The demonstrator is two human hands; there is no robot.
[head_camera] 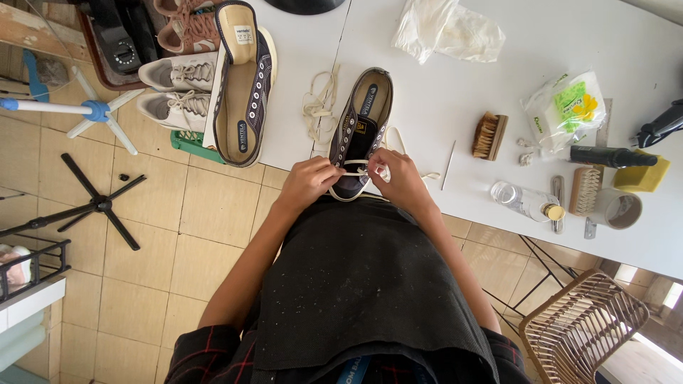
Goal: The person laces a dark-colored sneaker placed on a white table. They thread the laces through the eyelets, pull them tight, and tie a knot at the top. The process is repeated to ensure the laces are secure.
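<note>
At the near edge of a white tabletop (427,107), the left hand (307,183) and right hand (400,179) pinch a cream lace (356,171) at a dark sneaker's (359,131) lowest eyelets; upper eyelets remain unlaced.

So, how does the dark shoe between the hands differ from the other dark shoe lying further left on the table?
The dark shoe between the hands stands upright on its sole, while the dark shoe on the left lies tilted on its side. The first has a cream lace at its toe end, pinched by the left hand and right hand; the second shows bare eyelets and no hand touches it. Both are dark low sneakers with tan insoles.
</note>
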